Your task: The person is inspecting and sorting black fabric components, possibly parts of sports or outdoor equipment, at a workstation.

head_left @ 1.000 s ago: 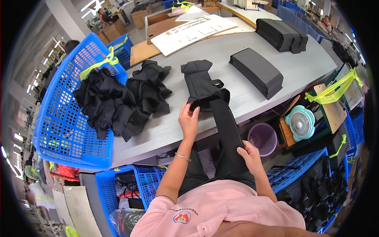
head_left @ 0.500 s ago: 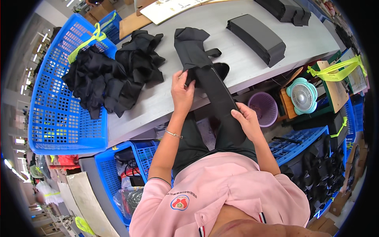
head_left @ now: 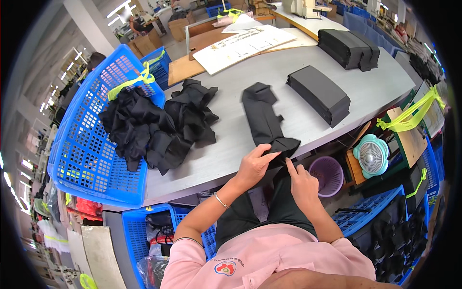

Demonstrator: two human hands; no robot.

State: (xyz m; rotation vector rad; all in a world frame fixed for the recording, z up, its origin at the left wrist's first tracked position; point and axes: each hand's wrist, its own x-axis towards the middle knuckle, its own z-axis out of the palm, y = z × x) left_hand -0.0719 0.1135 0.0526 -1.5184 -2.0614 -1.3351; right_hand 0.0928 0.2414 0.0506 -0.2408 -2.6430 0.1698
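Observation:
A long black fabric piece (head_left: 262, 115) lies on the grey table, its near end bunched at the edge. My left hand (head_left: 254, 164) pinches that near end between thumb and fingers. Close beside it, my right hand (head_left: 303, 183) is at the same end, with the index finger stretched along the cloth and the other fingers curled; its thumb is hidden. To the left, a heap of crumpled black fabric pieces (head_left: 144, 127) spills from a tilted blue basket (head_left: 96, 168) onto the table. A neat stack of dark grey curved panels (head_left: 317, 91) sits to the right.
Another dark stack (head_left: 347, 48) stands at the far right, and white pattern boards (head_left: 245, 45) lie at the back. Below the table edge are a purple bin (head_left: 327, 176), a teal fan (head_left: 371, 155) and a blue crate of black pieces (head_left: 385, 226).
The straight black strip that stretched toward my lap no longer shows between my hands. My right hand has come in beside my left at the cloth's near end. The view has tilted up.

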